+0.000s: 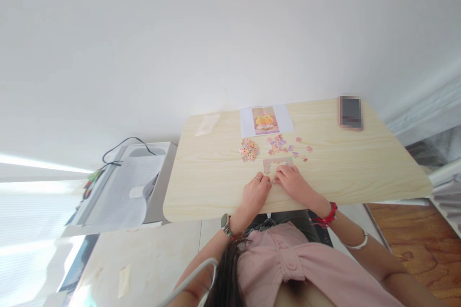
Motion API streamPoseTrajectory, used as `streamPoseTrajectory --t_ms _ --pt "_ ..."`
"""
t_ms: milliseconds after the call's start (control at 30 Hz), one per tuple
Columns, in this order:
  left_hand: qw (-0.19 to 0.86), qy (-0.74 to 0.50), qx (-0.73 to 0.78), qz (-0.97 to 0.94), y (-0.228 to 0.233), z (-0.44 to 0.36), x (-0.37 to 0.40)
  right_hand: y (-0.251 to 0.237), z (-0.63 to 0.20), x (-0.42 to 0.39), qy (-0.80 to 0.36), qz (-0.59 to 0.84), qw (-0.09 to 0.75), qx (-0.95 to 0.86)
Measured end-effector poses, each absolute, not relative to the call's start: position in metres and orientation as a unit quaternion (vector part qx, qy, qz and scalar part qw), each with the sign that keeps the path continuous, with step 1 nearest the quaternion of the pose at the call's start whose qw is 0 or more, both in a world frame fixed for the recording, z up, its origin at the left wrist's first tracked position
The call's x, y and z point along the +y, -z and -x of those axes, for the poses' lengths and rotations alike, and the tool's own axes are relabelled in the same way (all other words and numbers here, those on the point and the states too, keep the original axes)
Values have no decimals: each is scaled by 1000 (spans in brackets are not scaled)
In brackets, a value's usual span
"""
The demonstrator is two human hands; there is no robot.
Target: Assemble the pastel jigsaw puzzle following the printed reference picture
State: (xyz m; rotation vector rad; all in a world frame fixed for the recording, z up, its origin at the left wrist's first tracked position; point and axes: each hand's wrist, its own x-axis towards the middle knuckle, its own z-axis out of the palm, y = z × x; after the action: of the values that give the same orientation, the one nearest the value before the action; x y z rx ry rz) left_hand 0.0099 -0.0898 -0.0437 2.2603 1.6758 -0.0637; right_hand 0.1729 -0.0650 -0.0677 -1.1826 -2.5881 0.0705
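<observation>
While both hands rest at the near edge of the table (216, 187), a small jigsaw is being pieced together.

Lying flat just beyond the fingertips, the partly assembled puzzle patch (277, 164) is thin card: light, stiff enough to slide, but likely to come apart if lifted by one corner, so it is best pressed flat or nudged from its edges. The left hand (255, 195) lies curled beside it, its grip loosely closed, and I cannot tell whether it pinches a piece. The right hand (293, 181) rests fingers-down on the patch's near edge, its grip flattened rather than pinching. Loose pink and purple pieces (279, 144) lie scattered beyond, with a heaped pile of pieces (248, 149) to their left, under the reference picture (265, 121). A phone (350, 112) sits well apart.
</observation>
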Motion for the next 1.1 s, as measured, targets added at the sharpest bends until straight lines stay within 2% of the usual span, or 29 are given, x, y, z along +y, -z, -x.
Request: streamPoseTrajectory --t_ms 367,1100 --pt "147 4 583 -799 39 5 -73 66 -158 -52 -30 420 177 -890" --pt "115 1 589 -800 48 0 -76 68 -155 -52 -16 442 168 -881"
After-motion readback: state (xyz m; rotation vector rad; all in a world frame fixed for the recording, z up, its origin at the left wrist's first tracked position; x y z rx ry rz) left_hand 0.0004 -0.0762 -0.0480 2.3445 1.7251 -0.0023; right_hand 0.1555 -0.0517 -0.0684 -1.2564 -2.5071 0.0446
